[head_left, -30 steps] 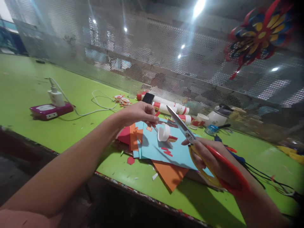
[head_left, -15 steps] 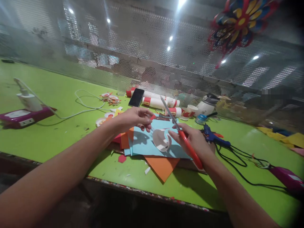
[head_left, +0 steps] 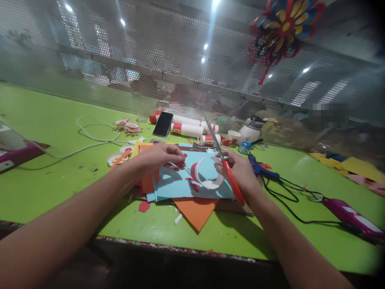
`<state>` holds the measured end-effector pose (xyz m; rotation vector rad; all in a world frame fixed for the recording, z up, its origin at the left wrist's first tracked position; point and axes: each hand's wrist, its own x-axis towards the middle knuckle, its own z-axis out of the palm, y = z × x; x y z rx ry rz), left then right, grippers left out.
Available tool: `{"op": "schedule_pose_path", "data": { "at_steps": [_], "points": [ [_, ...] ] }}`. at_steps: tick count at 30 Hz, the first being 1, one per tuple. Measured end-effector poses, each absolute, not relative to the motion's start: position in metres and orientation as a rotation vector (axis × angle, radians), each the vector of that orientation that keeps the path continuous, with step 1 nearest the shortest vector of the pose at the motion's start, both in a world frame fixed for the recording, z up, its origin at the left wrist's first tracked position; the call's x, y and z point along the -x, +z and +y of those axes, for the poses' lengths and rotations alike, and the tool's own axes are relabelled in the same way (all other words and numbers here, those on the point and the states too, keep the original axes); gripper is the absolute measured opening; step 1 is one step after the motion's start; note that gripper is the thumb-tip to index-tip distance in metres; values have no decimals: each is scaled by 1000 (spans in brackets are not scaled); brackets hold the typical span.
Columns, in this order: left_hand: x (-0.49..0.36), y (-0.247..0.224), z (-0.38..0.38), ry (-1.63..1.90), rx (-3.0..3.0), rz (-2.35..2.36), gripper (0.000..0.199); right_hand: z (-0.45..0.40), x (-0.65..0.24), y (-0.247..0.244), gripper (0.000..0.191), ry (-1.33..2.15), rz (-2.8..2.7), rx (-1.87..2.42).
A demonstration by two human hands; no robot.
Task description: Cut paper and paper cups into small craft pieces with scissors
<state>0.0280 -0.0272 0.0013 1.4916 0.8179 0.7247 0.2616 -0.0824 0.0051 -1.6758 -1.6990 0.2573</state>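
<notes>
My left hand [head_left: 165, 157] is closed in a pinch, with a small red paper piece [head_left: 185, 155] at its fingertips. My right hand [head_left: 240, 170] is wrapped round red-handled scissors [head_left: 231, 175], blades pointing up and away. A curled white paper strip [head_left: 212, 184], red on its left part, forms a ring between my hands. Its right end meets my right fingertips; whether they grip it I cannot tell. Beneath lie light blue paper sheets [head_left: 171, 186], with small red scraps [head_left: 194, 187] on them.
An orange sheet [head_left: 197, 214] pokes out in front. Behind stand a phone [head_left: 163, 123], paper-cup stacks [head_left: 187, 129], a blue jar [head_left: 244, 147] and a kettle-like container [head_left: 250, 130]. A blue glue gun [head_left: 264, 170] with black cords lies right, near a purple power strip [head_left: 353, 218].
The white strip has turned, so its red part now shows and it looks more like an open ring. Red scraps now lie on the blue paper. The view has shifted to the right.
</notes>
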Motion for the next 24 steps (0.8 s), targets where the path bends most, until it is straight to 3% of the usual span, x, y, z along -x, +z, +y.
{"op": "schedule_pose_path", "data": {
  "at_steps": [5,13,24],
  "points": [
    [-35,-1,-33,639,-1608,924,16,-59,-298,9,18,180,-1530,1763],
    [-39,1,-38,658,-1665,877,14,-66,-309,32,50,-91,-1263,1650],
    [-47,-8,-45,469,-1941,741,21,-100,-234,1,36,839,-1588,1251]
  ]
}}
